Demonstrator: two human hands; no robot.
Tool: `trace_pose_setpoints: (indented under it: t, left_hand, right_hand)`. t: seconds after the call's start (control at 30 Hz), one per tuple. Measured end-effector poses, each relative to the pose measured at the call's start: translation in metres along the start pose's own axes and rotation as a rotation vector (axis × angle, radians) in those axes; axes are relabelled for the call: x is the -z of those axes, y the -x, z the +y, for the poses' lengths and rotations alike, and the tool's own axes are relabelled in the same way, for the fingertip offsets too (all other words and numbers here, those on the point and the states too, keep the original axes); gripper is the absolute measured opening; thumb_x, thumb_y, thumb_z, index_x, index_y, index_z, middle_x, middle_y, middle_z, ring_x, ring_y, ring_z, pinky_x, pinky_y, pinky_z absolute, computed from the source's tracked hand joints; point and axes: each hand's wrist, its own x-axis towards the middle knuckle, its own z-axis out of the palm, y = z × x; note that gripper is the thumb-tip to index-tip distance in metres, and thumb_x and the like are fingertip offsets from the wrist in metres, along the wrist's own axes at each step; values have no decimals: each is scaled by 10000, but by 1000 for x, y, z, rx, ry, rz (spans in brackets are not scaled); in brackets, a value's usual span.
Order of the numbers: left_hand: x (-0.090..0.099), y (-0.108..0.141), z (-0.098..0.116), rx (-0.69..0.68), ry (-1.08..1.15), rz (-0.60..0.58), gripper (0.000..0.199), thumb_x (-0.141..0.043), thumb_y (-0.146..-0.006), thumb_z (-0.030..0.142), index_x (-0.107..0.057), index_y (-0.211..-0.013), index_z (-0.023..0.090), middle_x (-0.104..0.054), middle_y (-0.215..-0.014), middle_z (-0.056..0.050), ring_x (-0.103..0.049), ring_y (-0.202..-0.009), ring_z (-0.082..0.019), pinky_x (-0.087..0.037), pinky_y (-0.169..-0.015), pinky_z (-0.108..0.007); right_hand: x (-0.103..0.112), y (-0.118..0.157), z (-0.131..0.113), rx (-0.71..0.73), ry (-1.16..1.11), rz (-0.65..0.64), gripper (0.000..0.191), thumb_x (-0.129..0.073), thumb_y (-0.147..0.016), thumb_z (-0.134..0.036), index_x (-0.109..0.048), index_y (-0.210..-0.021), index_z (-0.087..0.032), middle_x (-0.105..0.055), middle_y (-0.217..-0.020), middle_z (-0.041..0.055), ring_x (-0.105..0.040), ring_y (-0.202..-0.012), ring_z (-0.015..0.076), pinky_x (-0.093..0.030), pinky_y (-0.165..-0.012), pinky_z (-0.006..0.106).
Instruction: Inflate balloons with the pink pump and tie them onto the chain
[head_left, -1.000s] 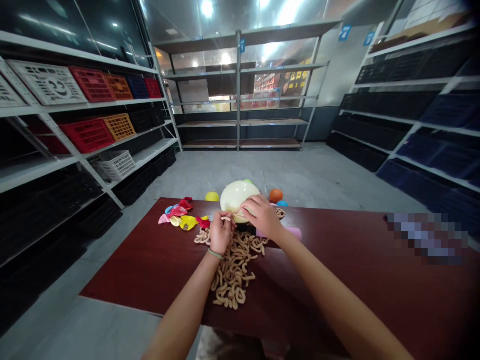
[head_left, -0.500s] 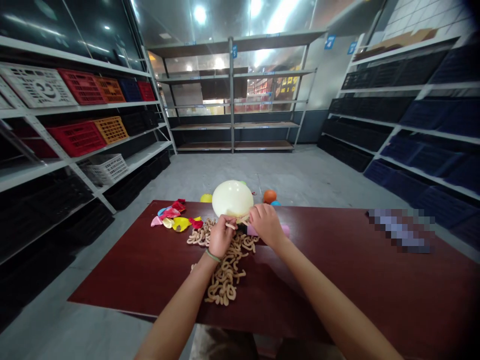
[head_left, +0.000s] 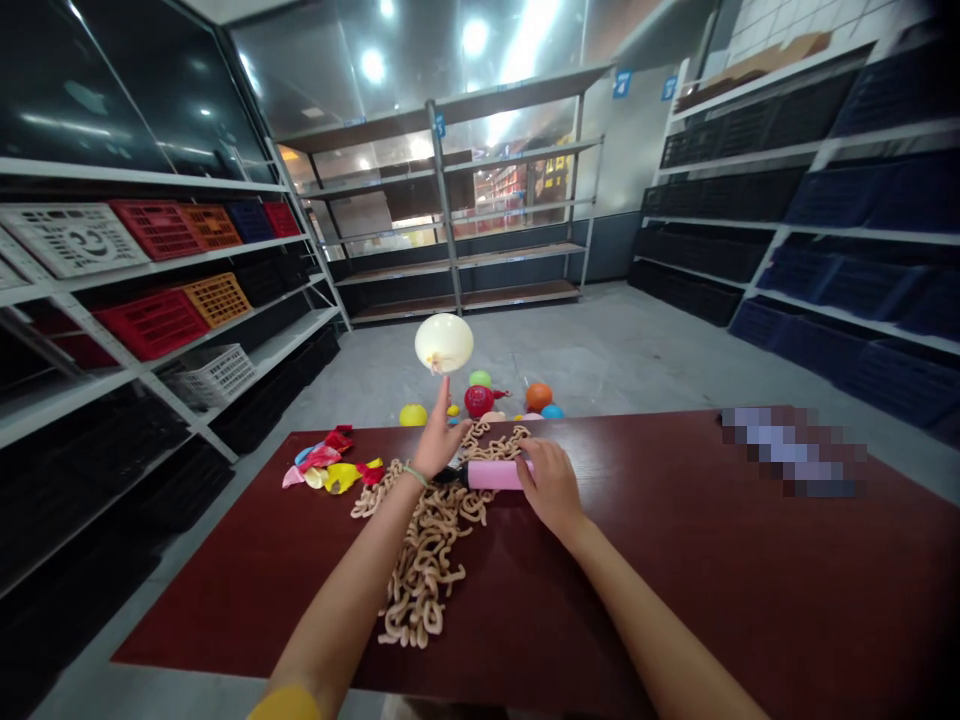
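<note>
A pale yellow inflated balloon (head_left: 444,343) hangs in the air past the table's far edge, its knotted end facing me. Just below it, my left hand (head_left: 441,438) is raised with fingers stretched out, holding nothing. My right hand (head_left: 551,485) rests at the right end of a pink pump (head_left: 493,475), fingers spread and slightly bent; its fingertips are near or on the pump. The pump's black nozzle end lies by my left wrist. Beige curled pieces (head_left: 427,548) are heaped on the table around the pump and under my left forearm.
Flat balloons (head_left: 341,478) lie at the dark red table's (head_left: 247,570) far left. Inflated balloons, including a red one (head_left: 478,401) and an orange one (head_left: 538,397), are on the floor beyond. A blurred object (head_left: 787,450) lies right. Shelves with crates (head_left: 154,322) line the sides.
The pale balloon has left my hands and moved away past the far edge. Both hands have parted and opened, the right one lowering to the pump. The view has tilted slightly.
</note>
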Motion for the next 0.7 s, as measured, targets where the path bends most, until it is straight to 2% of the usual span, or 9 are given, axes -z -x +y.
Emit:
trace_pose_setpoints:
  t: [0.07, 0.17, 0.3, 0.4, 0.5, 0.6, 0.7]
  left_hand:
    - [-5, -1, -2, 11, -17, 44, 736, -647, -830, 249, -324, -1491, 261, -397, -1514, -143, -419, -1372, -277, -384, -1090, -473]
    - [-7, 9, -6, 34, -20, 122, 497, -575, -877, 259, -495, -1365, 213, -565, -1359, -143, -550, -1249, -247, -450, -1036, -441]
    - [7, 35, -10, 77, -46, 180, 285, -548, -898, 307, -641, -1139, 185, -693, -1123, -112, -653, -1055, -216, -516, -941, -384]
    - [29, 58, -14, 85, -135, 188, 268, -544, -904, 342, -670, -1085, 191, -710, -1039, -93, -670, -965, -206, -535, -868, -352]
    - [61, 83, -19, 107, -244, 229, 262, -535, -907, 328, -678, -1079, 192, -715, -1001, -81, -671, -920, -195, -531, -841, -337]
    - [97, 105, -26, 114, -362, 326, 248, -533, -904, 299, -680, -1070, 189, -710, -1029, -85, -660, -950, -198, -517, -865, -342]
    - [131, 120, -35, 129, -477, 403, 246, -539, -897, 278, -678, -1082, 193, -697, -1081, -95, -643, -987, -212, -498, -906, -363]
  right_hand:
    - [2, -2, -1, 6, 6, -34, 231, -452, -955, -232, -600, -1125, -181, -658, -1082, 100, -559, -1020, 239, -423, -885, 380]
    - [4, -3, -5, 45, 18, -111, 244, -467, -952, -229, -619, -1140, -195, -663, -1119, 93, -555, -1056, 230, -397, -915, 375]
    - [1, 1, -12, 123, 68, -260, 312, -476, -959, -274, -593, -1240, -206, -631, -1249, 92, -519, -1158, 235, -350, -980, 388]
    - [-4, 5, -14, 150, 124, -349, 417, -483, -956, -317, -515, -1357, -204, -575, -1352, 99, -468, -1245, 255, -298, -1036, 420]
    - [-7, 8, -14, 170, 152, -393, 451, -474, -956, -339, -490, -1384, -194, -567, -1365, 111, -459, -1260, 268, -265, -1054, 447]
    - [-7, 9, -16, 214, 154, -399, 426, -458, -959, -331, -514, -1356, -188, -601, -1311, 122, -514, -1175, 267, -295, -1010, 445]
    - [-8, 10, -25, 252, 153, -351, 420, -466, -955, -323, -521, -1343, -173, -603, -1298, 135, -514, -1169, 280, -326, -967, 435]
